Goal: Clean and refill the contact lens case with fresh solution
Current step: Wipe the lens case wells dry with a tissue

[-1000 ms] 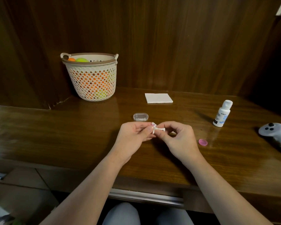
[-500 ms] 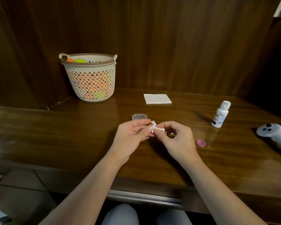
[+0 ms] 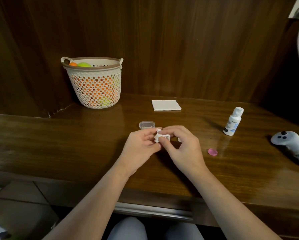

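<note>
Head view: I see left hand (image 3: 141, 144), right hand (image 3: 181, 146) both pinching crumpled white tissue wad (image 3: 160, 136); soft, light, tears easily—pinch bulk.

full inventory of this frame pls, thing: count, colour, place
basket: 1, cream with brown rim, back left of desk, orange and green balls inside
folded tissue: 1, white, back centre
clear lid: 1, transparent, just behind the hands
solution bottle: 1, white, upright, right
pink cap: 1, right of the hands
controller: 1, grey, far right
desk: 1, brown wood
crumpled tissue: 1, white, pinched between both hands
left hand: holding tissue
right hand: holding tissue
</note>
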Action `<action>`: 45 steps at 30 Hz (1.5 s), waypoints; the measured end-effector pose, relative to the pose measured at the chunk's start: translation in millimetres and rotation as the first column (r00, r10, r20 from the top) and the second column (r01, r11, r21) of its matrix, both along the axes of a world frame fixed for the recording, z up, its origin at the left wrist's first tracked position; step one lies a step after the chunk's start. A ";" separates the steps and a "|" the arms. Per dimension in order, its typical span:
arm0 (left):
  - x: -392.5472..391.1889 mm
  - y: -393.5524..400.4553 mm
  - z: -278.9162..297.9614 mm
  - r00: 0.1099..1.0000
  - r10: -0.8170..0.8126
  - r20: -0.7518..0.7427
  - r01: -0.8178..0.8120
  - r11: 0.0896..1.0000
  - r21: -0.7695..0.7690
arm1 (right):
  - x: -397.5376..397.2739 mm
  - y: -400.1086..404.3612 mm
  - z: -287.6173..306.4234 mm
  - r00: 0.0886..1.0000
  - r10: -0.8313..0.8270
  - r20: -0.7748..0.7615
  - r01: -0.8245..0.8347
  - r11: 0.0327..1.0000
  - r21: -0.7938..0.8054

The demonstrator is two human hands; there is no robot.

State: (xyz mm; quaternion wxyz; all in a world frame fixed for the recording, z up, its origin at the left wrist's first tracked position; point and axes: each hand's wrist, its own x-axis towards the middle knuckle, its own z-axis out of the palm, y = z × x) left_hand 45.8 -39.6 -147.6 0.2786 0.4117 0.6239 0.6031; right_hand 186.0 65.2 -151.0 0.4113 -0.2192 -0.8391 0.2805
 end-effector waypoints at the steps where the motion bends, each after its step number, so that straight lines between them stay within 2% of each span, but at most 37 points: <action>1: 0.4 0.7 -0.1 1.000 0.017 -0.018 -0.017 1.000 -0.009 | -0.6 -0.3 -0.4 1.000 0.006 0.023 -0.006 1.000 0.011; 4: 3.0 2.8 -1.1 0.995 0.058 -0.085 -0.061 0.998 -0.027 | -2.9 -1.6 -2.1 0.997 -0.009 0.079 0.007 1.000 0.024; 7: 6.6 4.4 -2.0 0.988 0.079 -0.130 -0.084 0.996 -0.032 | -2.8 -1.6 -3.2 0.996 -0.059 0.068 0.058 0.998 0.024; 11: 7.2 4.6 0.3 0.984 0.083 -0.160 -0.090 0.995 -0.039 | -1.9 3.0 -5.5 0.993 -0.110 0.036 0.114 0.987 -0.112; 15: 6.5 3.7 2.4 0.993 0.054 -0.106 -0.056 0.998 -0.013 | 0.3 10.7 -6.1 0.991 -0.133 -0.029 0.119 0.952 -0.281; 18: 3.7 0.8 3.1 0.999 0.050 0.016 -0.051 0.996 0.070 | 2.0 11.0 -4.7 0.994 -0.101 -0.049 0.079 0.941 -0.330; 22: 1.0 -0.6 0.3 0.986 0.096 0.135 -0.109 0.989 0.096 | 4.4 5.5 -3.4 0.994 -0.073 -0.076 0.050 0.962 -0.267; 25: 0.5 -1.3 0.3 0.980 0.099 0.174 -0.115 0.990 0.085 | 4.8 1.4 -2.7 0.994 -0.044 -0.100 0.032 0.992 -0.119; 28: 2.6 -1.6 3.1 0.979 0.045 0.199 -0.055 0.997 0.046 | 0.8 -2.9 -1.3 1.000 -0.001 -0.012 0.002 0.998 0.065; 31: 3.2 -2.0 4.9 0.966 0.017 0.256 -0.025 0.999 0.028 | -2.0 -5.8 -0.9 0.999 -0.018 0.045 0.012 0.990 0.138; 37: 0.1 -3.0 1.1 0.983 0.030 0.182 -0.035 0.999 0.026 | -0.7 -8.9 -2.4 0.999 -0.028 0.034 0.026 0.997 0.068; 45: -1.2 -4.4 2.9 0.981 0.029 0.191 -0.035 0.999 0.030 | 1.7 -7.3 -3.5 1.000 0.026 -0.013 -0.026 1.000 -0.007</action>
